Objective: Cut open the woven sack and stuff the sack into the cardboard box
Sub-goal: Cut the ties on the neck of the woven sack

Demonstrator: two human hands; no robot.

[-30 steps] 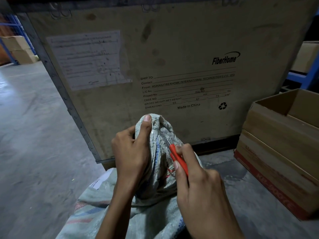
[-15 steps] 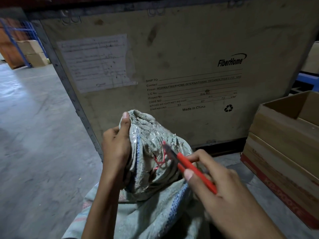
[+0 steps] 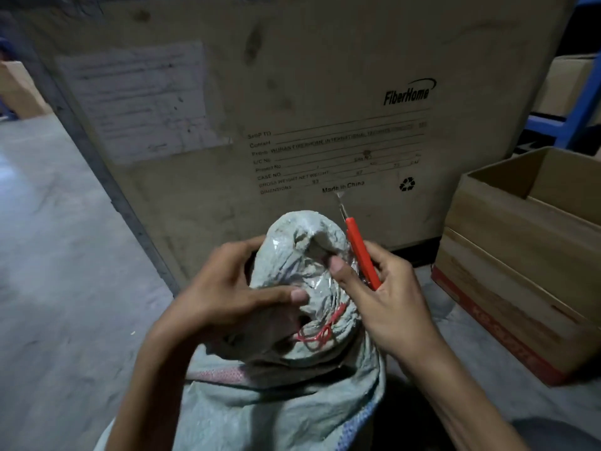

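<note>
Your left hand [image 3: 240, 294] is clamped around the bunched neck of the woven sack [image 3: 292, 402], thumb pressed across the gathers. The sack stands between your forearms, neck pointing up and away from you. Your right hand [image 3: 383, 297] grips the red-handled cutter [image 3: 361, 252], blade tip aimed up past the neck, not on it; the right thumb pokes into the folds. The red tie string [image 3: 320, 333] sits low on the neck, below both thumbs, looped across the neck's long axis and seemingly loose. Right hand is nearer the string. The cardboard box [image 3: 520, 255] waits open-topped at your right, well apart from the sack.
</note>
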